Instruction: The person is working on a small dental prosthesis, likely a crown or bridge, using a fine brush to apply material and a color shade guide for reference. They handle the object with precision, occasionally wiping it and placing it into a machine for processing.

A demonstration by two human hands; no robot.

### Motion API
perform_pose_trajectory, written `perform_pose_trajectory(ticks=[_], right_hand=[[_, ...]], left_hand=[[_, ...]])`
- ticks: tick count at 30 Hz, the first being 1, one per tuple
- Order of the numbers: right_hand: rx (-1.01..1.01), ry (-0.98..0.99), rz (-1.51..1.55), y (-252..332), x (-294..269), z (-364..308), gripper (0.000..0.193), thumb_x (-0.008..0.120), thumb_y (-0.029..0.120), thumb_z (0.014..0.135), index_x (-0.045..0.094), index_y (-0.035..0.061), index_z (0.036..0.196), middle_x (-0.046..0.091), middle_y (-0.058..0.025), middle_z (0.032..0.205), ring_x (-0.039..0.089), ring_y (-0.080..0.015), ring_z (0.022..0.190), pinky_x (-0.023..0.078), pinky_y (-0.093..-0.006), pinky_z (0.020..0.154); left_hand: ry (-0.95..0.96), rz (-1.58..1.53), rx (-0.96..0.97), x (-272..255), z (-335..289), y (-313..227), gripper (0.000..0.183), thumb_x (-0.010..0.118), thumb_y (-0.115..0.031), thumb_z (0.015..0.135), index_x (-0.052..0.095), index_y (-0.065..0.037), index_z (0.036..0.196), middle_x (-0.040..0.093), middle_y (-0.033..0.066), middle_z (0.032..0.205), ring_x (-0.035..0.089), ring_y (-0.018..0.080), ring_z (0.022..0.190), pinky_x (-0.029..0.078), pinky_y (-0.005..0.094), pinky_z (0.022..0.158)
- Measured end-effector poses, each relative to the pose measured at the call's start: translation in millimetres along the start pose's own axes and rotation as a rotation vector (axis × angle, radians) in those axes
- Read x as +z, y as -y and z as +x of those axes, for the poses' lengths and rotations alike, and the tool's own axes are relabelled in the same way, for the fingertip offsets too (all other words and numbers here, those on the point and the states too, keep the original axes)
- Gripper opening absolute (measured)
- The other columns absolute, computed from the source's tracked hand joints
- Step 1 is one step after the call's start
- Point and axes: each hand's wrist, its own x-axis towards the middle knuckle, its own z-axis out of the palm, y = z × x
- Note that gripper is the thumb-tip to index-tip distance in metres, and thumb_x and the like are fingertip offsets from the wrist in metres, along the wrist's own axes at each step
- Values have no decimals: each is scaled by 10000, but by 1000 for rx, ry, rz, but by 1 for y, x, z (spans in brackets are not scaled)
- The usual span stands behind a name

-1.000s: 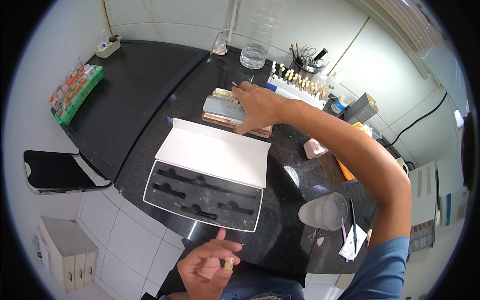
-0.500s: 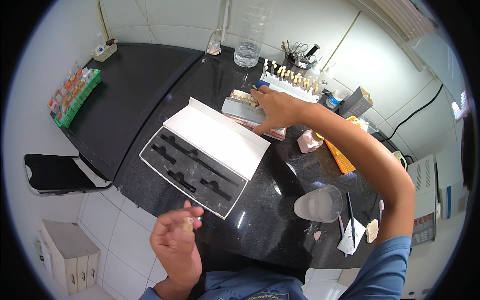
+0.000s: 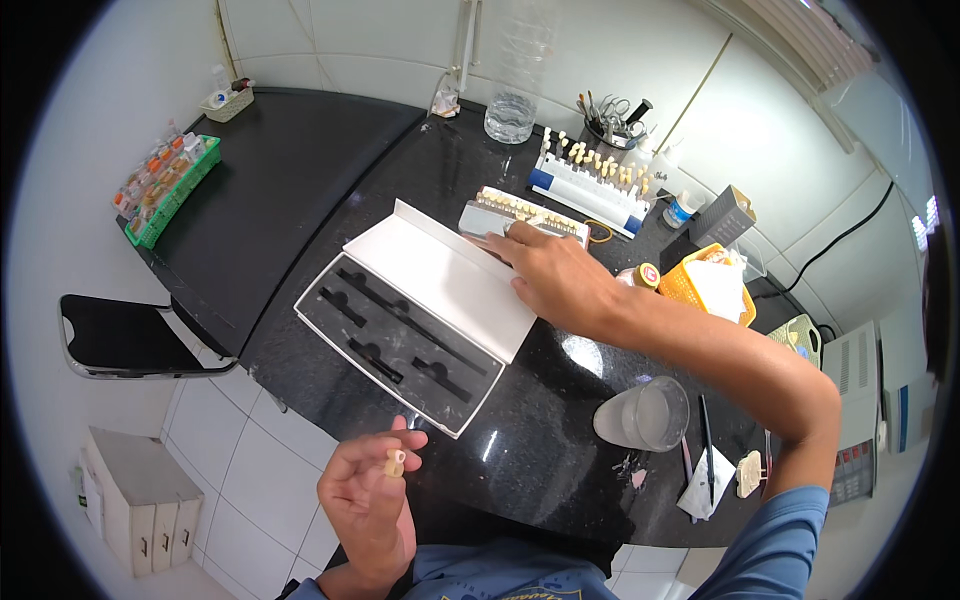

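In my left hand [image 3: 370,505], a small cream-coloured tooth piece [image 3: 396,463] is pinched between thumb and fingers, near the counter's front edge. My right hand [image 3: 555,275] reaches across to the front of a grey dental shade guide [image 3: 488,219] with a row of tooth-coloured tabs. Its thumb and fingers are apart, with the fingertips by the guide's front side; the palm hides what lies beneath. Just left of that hand, a white box with its lid [image 3: 440,270] folded back shows a dark foam insert [image 3: 365,325] with several shaped slots.
Behind stand a second shade guide [image 3: 585,190], a clear bottle [image 3: 510,118] and a holder of tools [image 3: 612,125]. To the right are a cup of cloudy liquid [image 3: 640,415], a yellow basket [image 3: 712,285] and a brush [image 3: 706,450] on white paper. A green rack [image 3: 180,190] sits far left.
My right hand has come off the shade guide's right end and moved nearer to its front, by the white lid. My left hand still holds the tooth piece, now turned more upright.
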Motion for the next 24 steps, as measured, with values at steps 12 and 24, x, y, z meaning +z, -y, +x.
perform_pose_trajectory(ticks=[12, 24], right_hand=[[-201, -272, -182, 6, -30, 113, 457, 549, -34, 815, 597, -56, 1270, 632, -219, 1102, 640, -401, 995, 526, -480, 863], [0, -337, -309, -61, -23, 197, 270, 556, -33, 799, 689, 9, 1031, 643, -181, 1125, 648, -395, 999, 531, -490, 861]], left_hand=[[-86, 42, 53, -16, 71, 2, 186, 597, -124, 991, 602, -28, 1150, 639, 40, 961, 630, 191, 1032, 440, 459, 1069], [-142, 166, 126, -23, 68, 32, 151, 608, -74, 964, 613, -1, 1096, 651, 61, 882, 639, 157, 886, 291, 514, 1197]])
